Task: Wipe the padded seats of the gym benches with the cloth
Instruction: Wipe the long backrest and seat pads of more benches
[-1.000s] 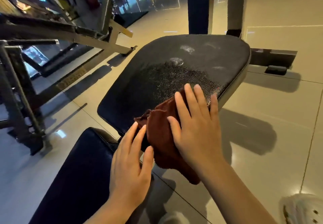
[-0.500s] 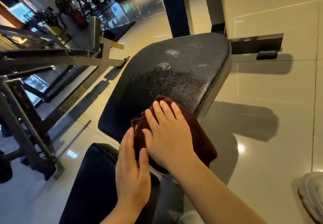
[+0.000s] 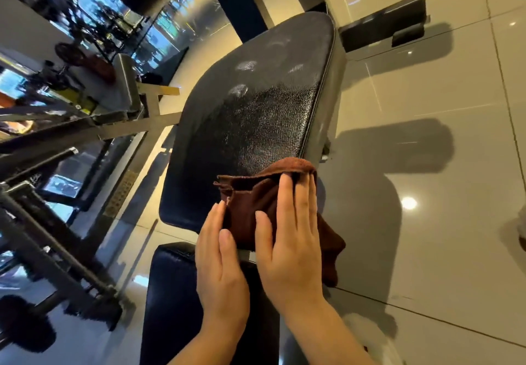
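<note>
From the head camera, looking down: the right hand (image 3: 293, 239) lies flat on the brown cloth (image 3: 256, 202), fingers straight and close together, pressing it onto the near right corner of the padded seat (image 3: 256, 114). Nothing is gripped; it's a palm-down press. Part of the cloth spills over the seat's right edge and hangs toward the tiled floor (image 3: 427, 193). The left hand (image 3: 220, 268) sits just beside it, fingers straight too, its tips touching the cloth's left edge and its palm over the gap above the second pad (image 3: 170, 293) nearer the person.

As for progress, the seat's middle looks dark and glistening, so I'd say that stretch has been wiped. Further up, pale dull smudges show near the far end, so that part looks still to do. The near pad shows no clear sign either way. Another machine frame (image 3: 85, 125) stands off to the left; whether other benches are done, I can't tell.
</note>
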Tool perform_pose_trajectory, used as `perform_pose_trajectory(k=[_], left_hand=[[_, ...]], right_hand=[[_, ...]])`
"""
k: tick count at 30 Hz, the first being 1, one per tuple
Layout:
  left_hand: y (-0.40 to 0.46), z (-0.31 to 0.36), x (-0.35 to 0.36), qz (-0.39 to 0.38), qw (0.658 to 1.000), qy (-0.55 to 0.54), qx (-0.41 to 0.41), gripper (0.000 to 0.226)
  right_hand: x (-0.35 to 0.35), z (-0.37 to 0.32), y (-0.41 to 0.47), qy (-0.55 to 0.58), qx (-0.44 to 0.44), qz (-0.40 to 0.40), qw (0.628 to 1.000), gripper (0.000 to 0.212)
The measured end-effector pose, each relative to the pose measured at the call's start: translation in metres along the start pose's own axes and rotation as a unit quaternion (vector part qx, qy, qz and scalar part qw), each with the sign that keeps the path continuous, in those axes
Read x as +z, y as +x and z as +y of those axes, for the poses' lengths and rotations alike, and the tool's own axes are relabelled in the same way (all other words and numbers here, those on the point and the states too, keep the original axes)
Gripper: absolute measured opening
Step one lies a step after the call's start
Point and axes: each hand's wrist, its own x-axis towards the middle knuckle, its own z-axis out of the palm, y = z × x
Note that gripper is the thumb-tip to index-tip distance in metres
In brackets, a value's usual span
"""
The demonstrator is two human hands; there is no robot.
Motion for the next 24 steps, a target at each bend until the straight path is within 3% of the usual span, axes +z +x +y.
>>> perform_pose_trajectory(k=[5,10,19,24], left_hand=[[0.0,0.002,-0.002,0.001,0.996,-0.08,-0.042,0.04],[0.002,0.007,0.0,-0.021,0.998,-0.053,-0.023,0.038],[0.0,0.008,-0.004,-0.036,0.999,-0.033,-0.018,0.036],[-0.001,0.007,-0.002,-0.037,0.999,-0.012,-0.017,0.043]], right_hand=[[-0.005,-0.004,0.063,0.055,0.042,-0.021,0.997,0.062],[-0.02,0.004,0.154,0.107,0.124,-0.036,0.986,0.067],[-0.016,-0.011,0.016,0.159,0.115,-0.053,0.979,0.074],[-0.022,-0.005,0.073,0.154,0.139,-0.076,0.975,0.08]])
